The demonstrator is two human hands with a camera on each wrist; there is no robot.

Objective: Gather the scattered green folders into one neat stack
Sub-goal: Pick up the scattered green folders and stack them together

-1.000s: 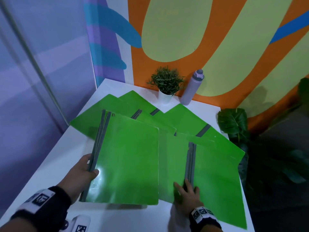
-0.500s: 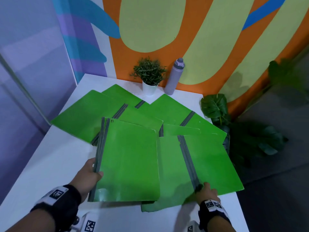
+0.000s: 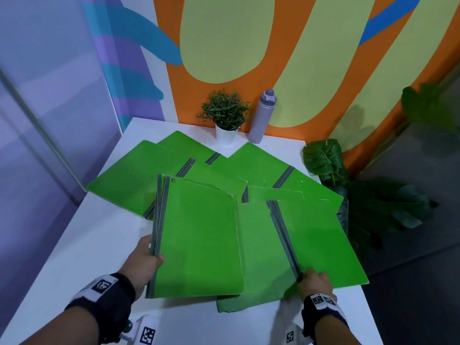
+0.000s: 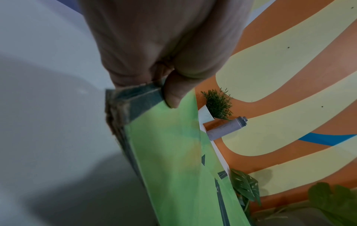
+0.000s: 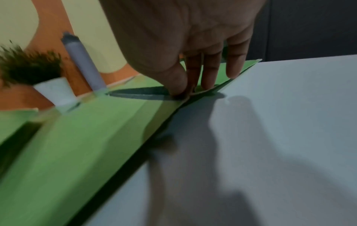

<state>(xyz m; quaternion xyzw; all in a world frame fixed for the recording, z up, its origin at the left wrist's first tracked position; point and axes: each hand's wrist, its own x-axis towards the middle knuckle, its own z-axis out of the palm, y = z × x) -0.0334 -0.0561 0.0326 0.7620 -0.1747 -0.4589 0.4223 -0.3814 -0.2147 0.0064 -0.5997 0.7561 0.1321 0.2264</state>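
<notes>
Left hand [image 3: 143, 261] grips a gathered folder bundle [image 3: 199, 242] by its spine; right hand [image 3: 314, 282] pinches another folder [image 3: 316, 242] on the bench [image 3: 82, 247].

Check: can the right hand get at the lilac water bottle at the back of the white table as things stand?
Probably not right away. The right hand is pinching the grey spine of a green folder at the near edge. The lilac water bottle stands upright against the wall, with only flat folders between, so the path looks free once it lets go.
</notes>
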